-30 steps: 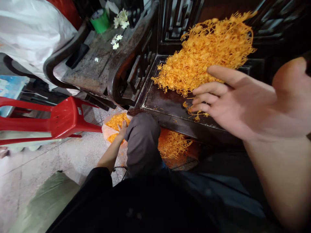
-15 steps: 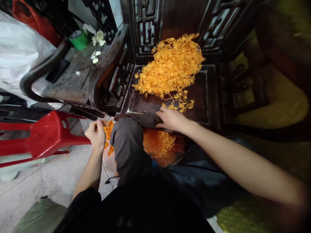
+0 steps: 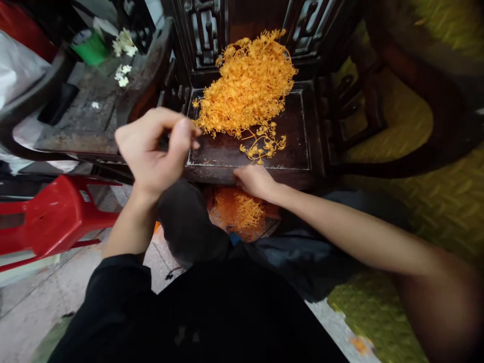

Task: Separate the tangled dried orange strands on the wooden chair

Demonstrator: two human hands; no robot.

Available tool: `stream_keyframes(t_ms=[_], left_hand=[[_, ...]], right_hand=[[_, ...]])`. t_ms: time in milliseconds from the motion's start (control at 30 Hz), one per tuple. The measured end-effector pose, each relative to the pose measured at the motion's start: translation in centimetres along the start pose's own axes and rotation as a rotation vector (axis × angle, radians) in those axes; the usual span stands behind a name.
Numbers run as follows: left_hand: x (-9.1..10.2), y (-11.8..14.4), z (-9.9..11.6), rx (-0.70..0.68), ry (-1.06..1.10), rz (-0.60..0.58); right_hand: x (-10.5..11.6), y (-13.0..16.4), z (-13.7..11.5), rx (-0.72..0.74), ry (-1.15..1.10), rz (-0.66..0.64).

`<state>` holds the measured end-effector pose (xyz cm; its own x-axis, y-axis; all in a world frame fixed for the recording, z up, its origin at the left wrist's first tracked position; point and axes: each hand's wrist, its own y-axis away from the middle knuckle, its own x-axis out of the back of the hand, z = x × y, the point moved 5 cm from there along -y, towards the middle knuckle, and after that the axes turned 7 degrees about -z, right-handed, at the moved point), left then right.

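Left hand [image 3: 159, 148] half-curled, right hand [image 3: 255, 180] loosely curled by seat [image 3: 219, 154] edge; any hold unclear. Pile [image 3: 249, 83] sits back, perhaps leaving hands room.

The dark wooden bench [image 3: 219, 157] reaches away beyond the right hand [image 3: 255, 182], its front edge right at that hand. On it — 1 big heap of orange sprigs [image 3: 249, 85] farther off, and 1 loose cluster [image 3: 264, 143] nearer the hand.
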<state>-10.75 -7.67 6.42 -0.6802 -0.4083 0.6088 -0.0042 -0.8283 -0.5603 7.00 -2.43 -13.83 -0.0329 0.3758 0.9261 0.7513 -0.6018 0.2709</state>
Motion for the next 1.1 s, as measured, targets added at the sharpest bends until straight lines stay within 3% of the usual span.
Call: stream_keyframes(t_ms=[100,200,333,433,567,633,733,833,900,1033,1100], left_hand=[[-2.9,-2.8,4.7,-0.220,-0.142,-0.245],[-6.9,-4.3,6.4,-0.282,-0.256,-0.529],[-11.9,-4.5,3.1,-0.201,-0.160,-0.721],[-14.0,-4.0,-0.7,-0.156,-0.062,-0.757],[-14.9,-4.2,-3.6,-0.133,-0.038,-0.767],[-15.1,-4.7,-4.2,-0.122,-0.042,-0.765],[-15.4,-5.4,-5.1,-0.089,-0.043,-0.748],[-15.5,-5.7,-6.3,-0.033,-0.054,-0.724],[-15.6,-5.7,-6.6,-0.029,-0.049,-0.723],[-16.0,-4.8,-5.0,-0.233,0.041,-0.823],[-16.2,-4.2,-4.0,-0.307,0.084,-0.875]], right_hand=[[0.3,0.0,0.2,0.041,-0.123,-0.079],[-0.5,0.4,-0.8,0.148,-0.105,-0.215],[-1.1,0.8,-0.6,0.061,-0.021,-0.367],[0.8,0.4,1.5,-0.101,0.066,-0.300],[4.7,-0.7,6.3,-0.318,0.147,0.049],[4.6,-1.4,8.5,-0.394,0.136,0.001],[2.9,-2.3,10.0,-0.437,0.087,-0.234],[2.5,-2.3,9.6,-0.376,0.090,-0.348],[3.5,-1.6,8.8,-0.288,0.085,-0.348],[9.1,1.1,6.3,-0.060,-0.049,-0.068],[12.0,2.9,5.7,-0.042,-0.157,0.090]])
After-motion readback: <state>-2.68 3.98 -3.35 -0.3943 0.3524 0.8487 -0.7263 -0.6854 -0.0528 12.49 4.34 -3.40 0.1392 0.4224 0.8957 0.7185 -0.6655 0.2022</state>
